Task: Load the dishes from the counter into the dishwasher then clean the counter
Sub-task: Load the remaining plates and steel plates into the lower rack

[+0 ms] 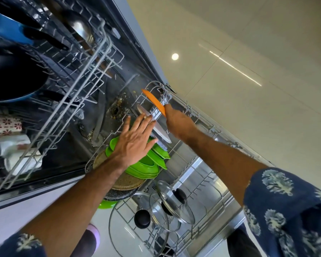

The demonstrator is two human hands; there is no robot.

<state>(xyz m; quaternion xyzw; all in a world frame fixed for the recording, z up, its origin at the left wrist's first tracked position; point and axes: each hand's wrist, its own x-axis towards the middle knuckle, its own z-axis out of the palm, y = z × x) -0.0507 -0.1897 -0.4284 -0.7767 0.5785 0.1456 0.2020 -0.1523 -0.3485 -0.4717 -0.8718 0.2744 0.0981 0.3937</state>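
A pale, glossy tiled floor [230, 52] fills the right of the view, and the open dishwasher with its pulled-out lower rack [202, 164] runs diagonally across the middle.

The right hand [176, 120] has its fingers curled round the lower edge of an orange plate [154, 102], holding it on edge above the far end of the rack. The left hand [135, 140] is open, fingers straight and spread, with the fingertips touching a grey plate [156, 127] that stands on edge just beside the orange one, between the two hands.

Both plates show edge-on, and their long line runs from the upper left, toward the dishwasher's tub, down to the lower right, toward the person. The orange plate lies farther out than the grey one, well within reach of the right hand alone. It looks ready to drop into the slot beyond the grey plate, so its edge has to stay parallel with its neighbour.

Under the left palm sit stacked green bowls [146, 167], then a brown speckled dish [126, 182], and nearer the person glass lids [174, 201] with black knobs. The upper rack [50, 93] at the left carries dark pans [13, 76].
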